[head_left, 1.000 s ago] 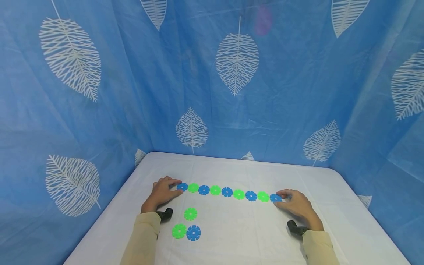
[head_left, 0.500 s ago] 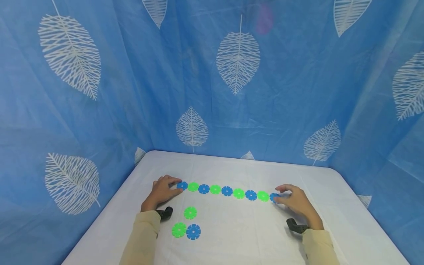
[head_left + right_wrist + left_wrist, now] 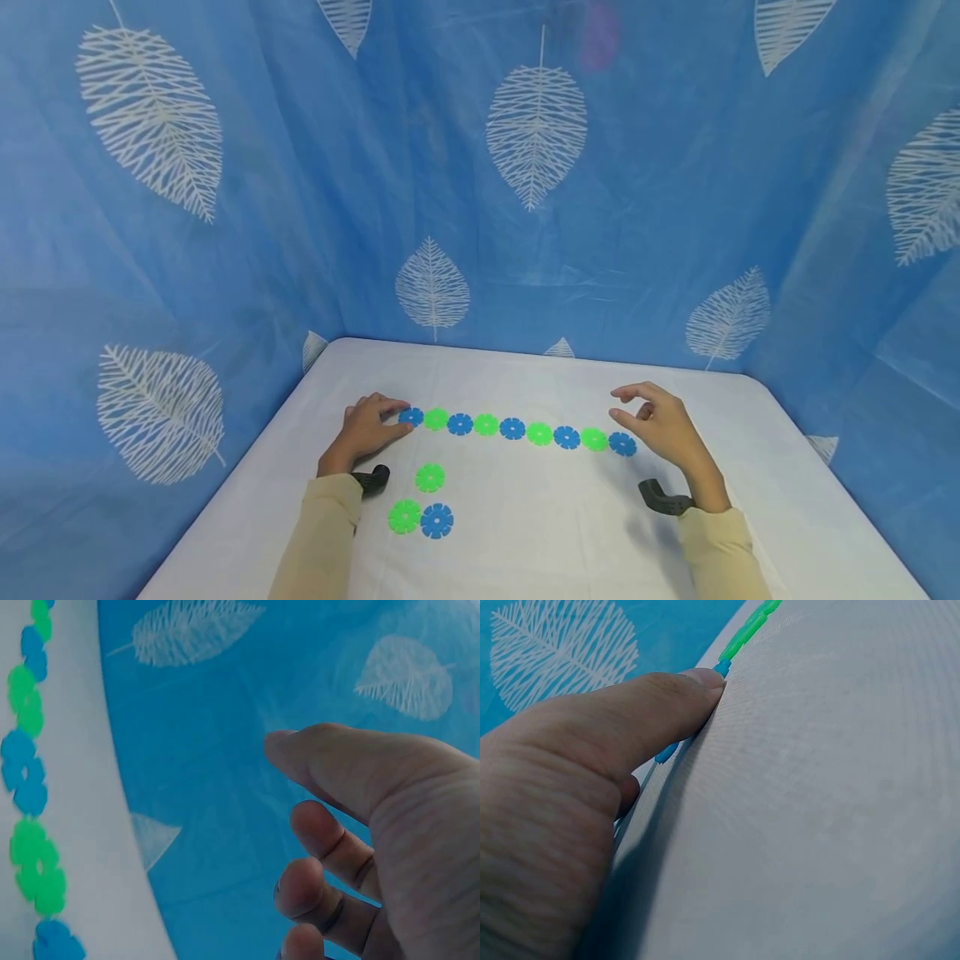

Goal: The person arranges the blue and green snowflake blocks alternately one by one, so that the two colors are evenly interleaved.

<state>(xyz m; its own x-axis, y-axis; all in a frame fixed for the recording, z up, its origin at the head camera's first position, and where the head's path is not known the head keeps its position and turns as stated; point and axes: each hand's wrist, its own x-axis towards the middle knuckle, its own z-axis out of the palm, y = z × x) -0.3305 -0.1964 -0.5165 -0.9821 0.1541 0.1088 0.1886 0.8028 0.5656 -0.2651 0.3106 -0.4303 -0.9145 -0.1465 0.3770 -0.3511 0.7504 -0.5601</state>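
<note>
A row of flat notched plastic discs, blue and green in turn, lies across the white table. At its left end is a blue disc [image 3: 411, 417], pinched at its edges between the thumb and index finger of my left hand [image 3: 367, 432]. In the left wrist view the thumb [image 3: 682, 694] covers much of that disc. My right hand [image 3: 666, 427] hovers off the table, holding nothing, thumb and index finger apart. Just left of it lies the row's right-end blue disc [image 3: 622, 444]. In the right wrist view the row, including a green disc [image 3: 37, 866], lies apart from the fingers.
Nearer the front lie a loose green disc [image 3: 430, 477], another green disc [image 3: 405, 517] and a blue disc [image 3: 437, 521], the last two side by side. A blue curtain [image 3: 480, 292] with white leaf prints stands around the table [image 3: 525, 533].
My right hand has let go of the right-end blue disc and lifted up and away from it. The left hand stays at the left-end disc.
</note>
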